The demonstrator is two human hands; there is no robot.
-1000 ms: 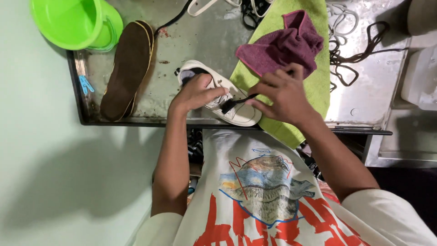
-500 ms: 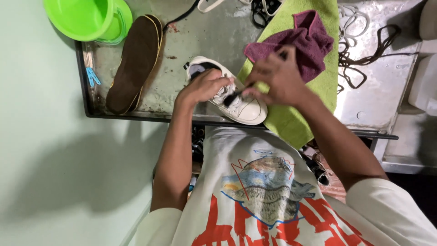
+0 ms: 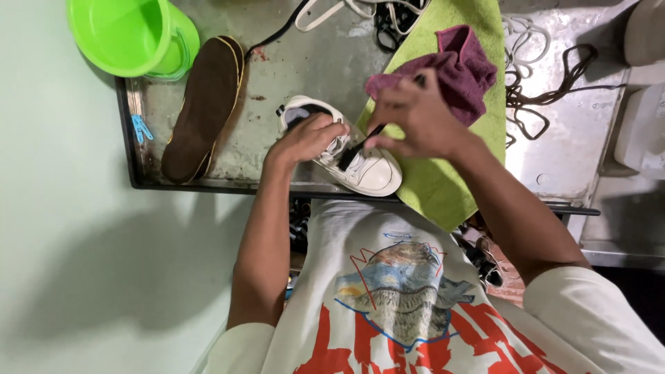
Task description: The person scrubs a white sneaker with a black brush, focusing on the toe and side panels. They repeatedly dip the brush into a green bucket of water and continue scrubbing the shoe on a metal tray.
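Looks like a small shoe cleaning or repair spot, not a regular home table. You've got a worn, stained metal worktop with a white sneaker on it, a loose brown insole, a pile of pulled-out laces, a green towel, a maroon rag and a green plastic basin. More shoes sit under the bench.

No packages, labels, signs or screens show anywhere on the work surface. The only printed matter is a picture graphic on the person's shirt, at six o'clock.
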